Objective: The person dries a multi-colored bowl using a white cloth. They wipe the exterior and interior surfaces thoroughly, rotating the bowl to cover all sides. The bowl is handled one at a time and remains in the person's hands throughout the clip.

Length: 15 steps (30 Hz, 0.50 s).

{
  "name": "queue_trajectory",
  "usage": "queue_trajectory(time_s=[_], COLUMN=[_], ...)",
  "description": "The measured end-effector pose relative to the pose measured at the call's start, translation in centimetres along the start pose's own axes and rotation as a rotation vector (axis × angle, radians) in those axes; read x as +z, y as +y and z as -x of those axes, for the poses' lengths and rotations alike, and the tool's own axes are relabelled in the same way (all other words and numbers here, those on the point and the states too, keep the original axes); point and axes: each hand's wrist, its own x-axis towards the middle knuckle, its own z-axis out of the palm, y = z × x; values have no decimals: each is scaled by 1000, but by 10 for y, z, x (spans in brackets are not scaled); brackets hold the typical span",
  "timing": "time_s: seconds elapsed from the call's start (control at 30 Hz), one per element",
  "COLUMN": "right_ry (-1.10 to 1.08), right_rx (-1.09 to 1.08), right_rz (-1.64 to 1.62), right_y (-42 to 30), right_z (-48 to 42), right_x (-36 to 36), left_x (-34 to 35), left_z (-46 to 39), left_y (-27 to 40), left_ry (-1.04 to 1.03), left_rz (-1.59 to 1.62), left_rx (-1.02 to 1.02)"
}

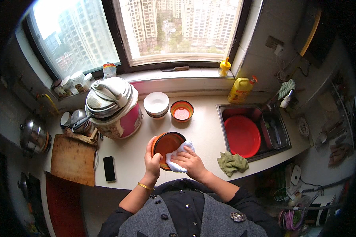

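Note:
My left hand (153,161) grips the left rim of an orange bowl with a dark edge (169,142), its thumb over the inside. A white cloth (178,158) is pressed against the bowl's right side and inner wall by my right hand (191,163), whose fingers lie over it. The bowl is tilted above the counter, close to my body. Beyond it stand a stack of bowls with a white one on top (156,103) and, to its right, a smaller orange striped bowl (182,111).
A pink electric pressure cooker (118,118), a wooden cutting board (72,160) and a black phone (109,169) are on the left. To the right, a red basin (242,136) sits in the sink (222,126), near a green cloth (233,163) and a yellow pump bottle (239,90). A knife (175,69) lies on the windowsill.

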Motion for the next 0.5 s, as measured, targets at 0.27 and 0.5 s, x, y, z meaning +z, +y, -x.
queue_trajectory(time_s=[0.27,0.5], right_ry=[-10,110], right_rx=[4,116], right_rz=[-190,-368], right_y=[-13,-43], right_z=[2,-11], right_x=[5,10], left_x=[9,11], left_z=[10,9], left_y=[4,-4], left_ry=[108,101], left_rz=[54,90], left_rx=[-88,49])
